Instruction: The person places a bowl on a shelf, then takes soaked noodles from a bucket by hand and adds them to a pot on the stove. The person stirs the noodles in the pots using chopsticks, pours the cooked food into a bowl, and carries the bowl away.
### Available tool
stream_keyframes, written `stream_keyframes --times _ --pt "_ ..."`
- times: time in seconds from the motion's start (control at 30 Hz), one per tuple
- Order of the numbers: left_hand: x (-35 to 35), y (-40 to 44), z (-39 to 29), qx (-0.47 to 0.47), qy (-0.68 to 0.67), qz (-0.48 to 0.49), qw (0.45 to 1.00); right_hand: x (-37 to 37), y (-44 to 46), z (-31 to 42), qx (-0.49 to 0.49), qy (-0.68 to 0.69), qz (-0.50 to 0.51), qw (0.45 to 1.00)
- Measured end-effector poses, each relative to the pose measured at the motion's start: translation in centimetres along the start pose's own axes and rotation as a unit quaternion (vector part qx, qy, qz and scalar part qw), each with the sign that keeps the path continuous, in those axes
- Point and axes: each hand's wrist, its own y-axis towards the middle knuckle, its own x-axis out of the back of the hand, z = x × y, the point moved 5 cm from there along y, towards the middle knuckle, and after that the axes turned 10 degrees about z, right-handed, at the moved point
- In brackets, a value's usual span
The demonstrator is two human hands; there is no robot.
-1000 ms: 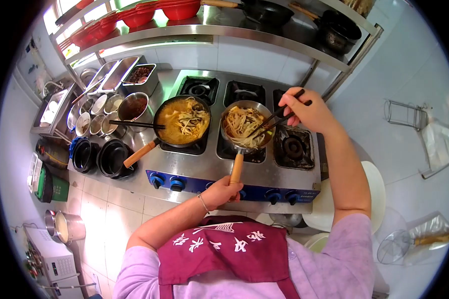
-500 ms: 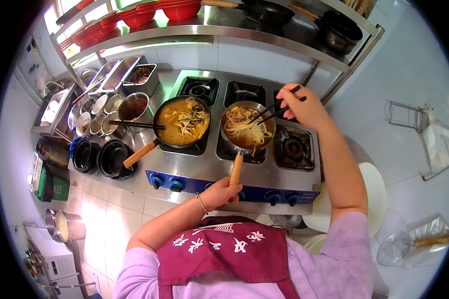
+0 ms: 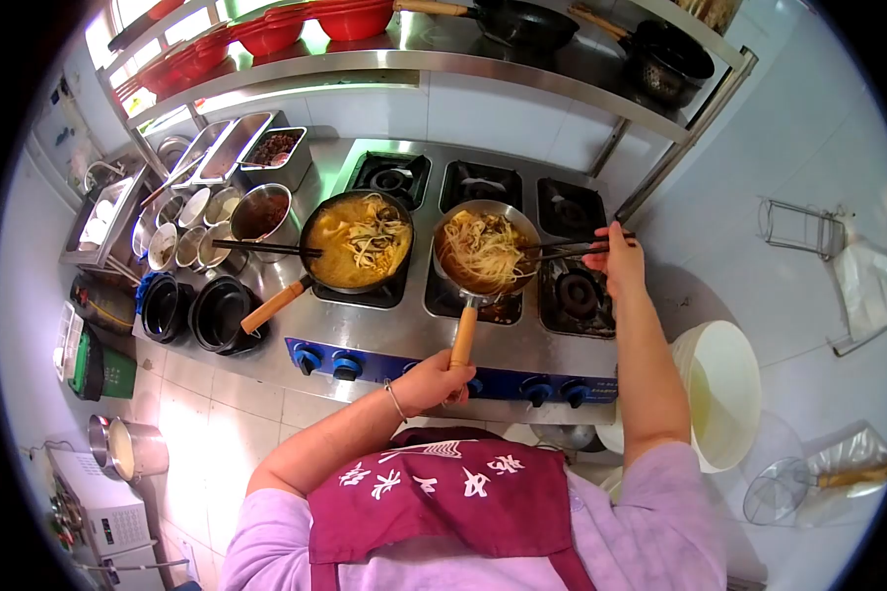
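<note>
Noodles (image 3: 490, 262) in pan (image 3: 488, 206), second pan (image 3: 409, 246) left, shelf (image 3: 439, 61) behind

a narrow gap separates the round black pan with a wooden handle (image 3: 400, 209) from the round silver pan with a wooden handle (image 3: 485, 207); thin black chopsticks (image 3: 574, 243) and the right hand (image 3: 621, 261) obstruct the latter's right side, the left hand (image 3: 436, 382) its front.

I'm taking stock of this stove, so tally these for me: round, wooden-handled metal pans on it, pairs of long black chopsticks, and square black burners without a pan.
Round wooden-handled metal pans: 2
Pairs of long black chopsticks: 2
Square black burners without a pan: 4
Total, counting each pair as one: 8
</note>
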Motion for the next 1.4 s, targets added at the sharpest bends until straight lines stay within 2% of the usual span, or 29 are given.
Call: stream_keyframes --times 0.07,0.2,0.3,0.4,0.57,0.63,0.9,0.97,1.03,1.1,1.13,1.23,1.27,1.3,1.33,1.37,1.4 --pt "0.0 0.0 -0.2 -0.001 0.009 0.005 1.0 0.7 0.2 -1.5 -0.006 0.076 -0.048 0.996" --pt "-0.1 -0.1 -0.4 -0.002 0.018 0.01 1.0 1.1 1.1 -0.1 0.005 0.11 -0.05 0.993" --pt "0.0 0.0 -0.3 -0.001 0.014 0.015 1.0 -0.8 0.8 3.4 -0.002 0.063 -0.016 0.998" --pt "0.0 0.0 -0.3 -0.004 0.009 0.018 1.0 -3.7 0.7 6.0 -0.022 -0.039 0.059 0.997" --pt "0.0 -0.1 -0.5 -0.016 0.019 0.012 1.0 -8.0 1.3 6.8 -0.041 -0.123 0.118 0.984" --pt "-0.2 -0.2 -0.6 -0.011 0.007 0.014 1.0 -10.6 0.7 6.8 -0.034 -0.206 0.174 0.962" --pt "-0.1 -0.1 -0.1 -0.001 0.001 -0.003 1.0 -14.0 -3.3 7.6 0.096 -0.295 0.226 0.923" --pt "-0.1 -0.1 0.0 0.0 0.002 -0.004 1.0 -14.0 -4.0 7.4 0.213 -0.364 0.244 0.873" --pt "0.0 0.0 0.1 -0.004 -0.003 -0.001 1.0 -13.7 -4.5 7.2 0.224 -0.384 0.239 0.863" --pt "0.0 0.1 0.2 -0.006 -0.003 0.0 1.0 -14.2 -5.9 7.6 0.362 -0.439 0.294 0.768" --pt "0.0 0.1 0.2 -0.008 -0.002 0.0 1.0 -14.1 -6.0 7.5 0.336 -0.457 0.314 0.761" --pt "-0.1 -0.1 -0.1 -0.01 0.001 0.005 1.0 -13.3 -6.1 9.2 0.29 -0.465 0.329 0.769" --pt "-0.1 -0.2 -0.4 -0.01 0.001 0.006 1.0 -12.6 -5.8 10.4 0.276 -0.453 0.303 0.792" --pt "-0.1 -0.3 -0.6 -0.003 0.006 0.009 1.0 -11.4 -4.9 10.9 0.157 -0.392 0.299 0.856" --pt "-0.1 -0.4 -0.6 0.004 0.012 0.012 1.0 -10.5 -4.8 12.2 0.125 -0.354 0.271 0.886" --pt "0.0 -0.3 -0.5 0.004 0.011 0.013 1.0 -9.7 -4.5 13.1 0.092 -0.315 0.242 0.913" --pt "0.1 -0.1 -0.2 0.006 0.009 0.015 1.0 -9.5 -4.2 13.8 0.091 -0.315 0.242 0.913"
